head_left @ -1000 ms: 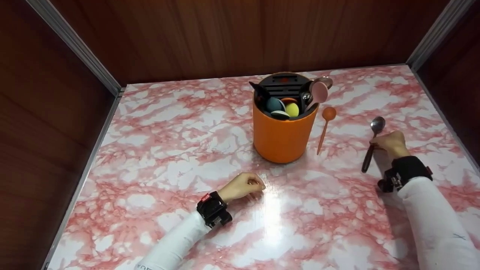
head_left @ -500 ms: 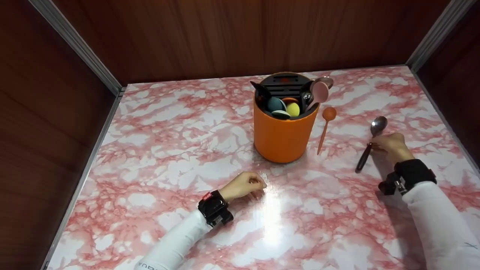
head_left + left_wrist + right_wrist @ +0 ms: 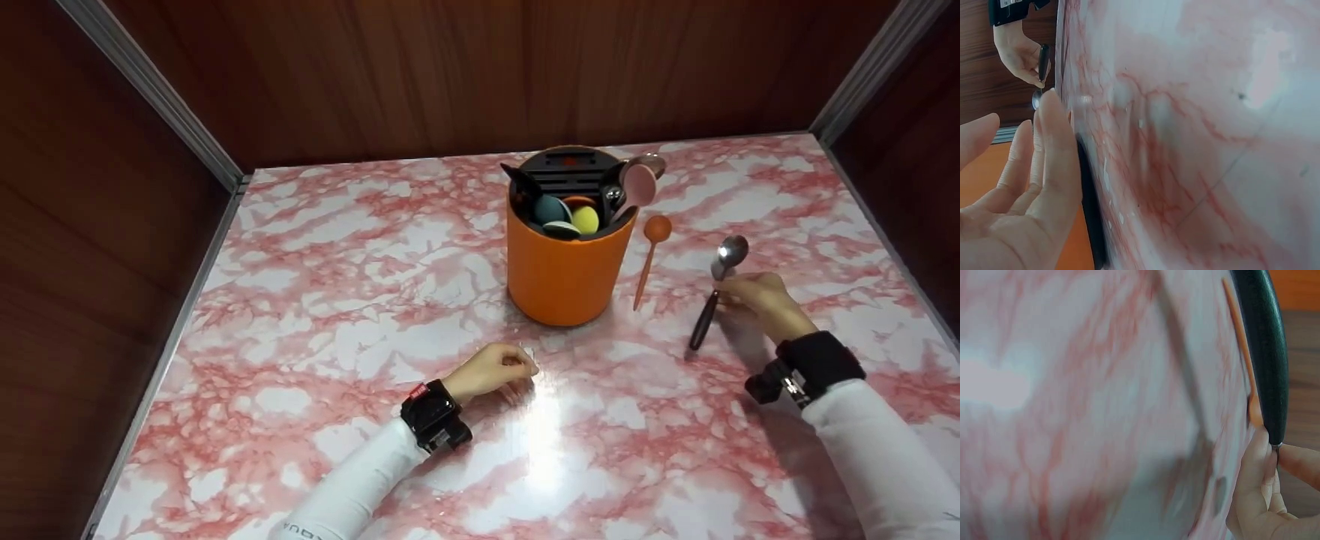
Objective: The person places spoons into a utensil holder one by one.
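in the head view, the right hand [image 3: 757,296] is at the right of the frame and pinches a metal spoon [image 3: 716,289] near the place where the bowl joins the dark handle. the spoon is lifted and tilted, with the bowl up and the handle end low near the marble table [image 3: 337,315]. the left hand [image 3: 491,369] rests on the table at the lower centre, fingers loosely curled and holding nothing. an orange utensil holder [image 3: 562,270] stands in the middle, full of spoons, and a small orange spoon [image 3: 649,255] lies just beside it on its right.

in the left wrist view, the left hand's fingers [image 3: 1044,163] are relaxed and almost straight against the table, and the right hand with the spoon shows small at the upper left.

in the right wrist view, the fingertips [image 3: 1261,455] close on the end of the spoon's black handle [image 3: 1264,349].

i judge the spoon is light and stiff, and the polished metal part may be slippery; the dark handle seems the better place to hold.

the table is glossy pink-and-white marble pattern with a bright reflection, closed by brown wooden walls [image 3: 450,75] with metal corner strips.
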`<state>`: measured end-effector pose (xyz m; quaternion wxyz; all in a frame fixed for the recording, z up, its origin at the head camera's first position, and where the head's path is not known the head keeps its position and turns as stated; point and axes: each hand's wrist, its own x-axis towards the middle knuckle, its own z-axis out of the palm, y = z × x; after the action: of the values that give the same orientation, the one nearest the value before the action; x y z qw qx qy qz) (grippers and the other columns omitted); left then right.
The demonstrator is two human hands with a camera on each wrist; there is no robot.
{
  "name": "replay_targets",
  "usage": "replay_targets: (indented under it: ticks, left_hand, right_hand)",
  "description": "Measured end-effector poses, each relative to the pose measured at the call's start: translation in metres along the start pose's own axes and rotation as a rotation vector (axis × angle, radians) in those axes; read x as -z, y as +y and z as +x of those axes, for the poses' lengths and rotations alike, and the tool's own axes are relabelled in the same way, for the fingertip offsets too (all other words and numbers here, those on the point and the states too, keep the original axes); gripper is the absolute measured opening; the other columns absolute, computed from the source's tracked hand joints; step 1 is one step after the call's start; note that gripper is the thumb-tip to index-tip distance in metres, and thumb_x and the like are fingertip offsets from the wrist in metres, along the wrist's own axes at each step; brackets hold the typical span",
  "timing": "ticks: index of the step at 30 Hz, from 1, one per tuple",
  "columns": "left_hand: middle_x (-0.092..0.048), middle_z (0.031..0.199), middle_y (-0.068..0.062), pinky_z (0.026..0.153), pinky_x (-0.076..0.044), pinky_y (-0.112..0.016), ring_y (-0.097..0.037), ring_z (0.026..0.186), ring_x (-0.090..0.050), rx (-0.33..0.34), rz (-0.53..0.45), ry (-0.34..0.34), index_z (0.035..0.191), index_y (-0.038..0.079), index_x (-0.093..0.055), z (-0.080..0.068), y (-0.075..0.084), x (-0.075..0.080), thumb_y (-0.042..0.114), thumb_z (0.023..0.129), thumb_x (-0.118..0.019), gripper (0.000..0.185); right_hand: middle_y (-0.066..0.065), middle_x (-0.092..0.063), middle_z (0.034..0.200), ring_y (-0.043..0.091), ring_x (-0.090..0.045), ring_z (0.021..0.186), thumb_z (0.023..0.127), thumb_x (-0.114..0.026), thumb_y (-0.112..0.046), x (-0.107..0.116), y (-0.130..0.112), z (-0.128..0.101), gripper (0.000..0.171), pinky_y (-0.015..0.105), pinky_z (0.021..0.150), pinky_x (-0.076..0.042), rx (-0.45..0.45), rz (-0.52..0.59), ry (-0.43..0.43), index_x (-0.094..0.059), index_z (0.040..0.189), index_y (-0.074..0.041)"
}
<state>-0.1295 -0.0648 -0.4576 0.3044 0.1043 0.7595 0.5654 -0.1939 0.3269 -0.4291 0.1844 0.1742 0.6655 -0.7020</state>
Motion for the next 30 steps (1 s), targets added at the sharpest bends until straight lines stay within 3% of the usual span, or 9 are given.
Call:
replay_targets:
  ticks: [8,12,17,23,30]
  left_hand:
    - [-0.063,0.084,-0.02,0.062,-0.06,-0.038,-0.013,0.059,-0.058,0.002,-0.078,-0.027,0.101,-0.011,-0.059,0.003,0.001,-0.004,0.008,0.089,-0.056,0.023]
    - [-0.063,0.084,-0.019,0.059,-0.059,-0.035,-0.012,0.059,-0.057,-0.008,-0.066,-0.017,0.101,-0.012,-0.058,0.005,0.002,-0.005,0.008,0.089,-0.055,0.023]
    - [-0.064,0.093,-0.027,0.057,-0.057,-0.028,-0.011,0.058,-0.058,0.018,-0.078,-0.012,0.105,-0.01,-0.058,0.006,0.005,-0.007,0.008,0.09,-0.054,0.024]
    - [-0.063,0.095,-0.031,0.059,-0.059,-0.031,-0.011,0.057,-0.059,0.029,-0.115,-0.031,0.106,-0.01,-0.057,0.008,0.007,-0.011,0.009,0.09,-0.056,0.026]
    - [-0.063,0.083,-0.019,0.063,-0.06,-0.042,-0.016,0.056,-0.06,0.028,-0.2,-0.061,0.108,-0.013,-0.055,0.011,0.007,-0.018,0.007,0.09,-0.054,0.027]
  right_hand:
    - [-0.009,-0.063,0.069,0.003,-0.063,0.067,0.089,-0.058,-0.011,-0.011,0.012,-0.003,0.013,0.015,0.067,-0.055,0.085,-0.088,-0.057,-0.064,0.078,-0.013]
    - [-0.008,-0.065,0.073,0.003,-0.063,0.071,0.088,-0.06,-0.01,-0.016,0.019,-0.002,0.01,0.016,0.073,-0.057,0.084,-0.034,-0.08,-0.065,0.08,-0.013]
    - [-0.009,-0.064,0.075,0.002,-0.062,0.073,0.088,-0.06,-0.012,-0.032,0.021,-0.015,0.01,0.016,0.074,-0.056,0.049,-0.006,-0.109,-0.065,0.08,-0.015]
    - [-0.008,-0.063,0.078,0.003,-0.061,0.074,0.089,-0.06,-0.01,-0.049,0.026,-0.028,0.01,0.016,0.074,-0.056,0.03,0.042,-0.125,-0.065,0.082,-0.015]
    - [-0.006,-0.061,0.08,0.005,-0.062,0.076,0.089,-0.059,-0.008,-0.064,0.032,-0.036,0.008,0.018,0.079,-0.056,0.003,0.082,-0.148,-0.062,0.083,-0.013]
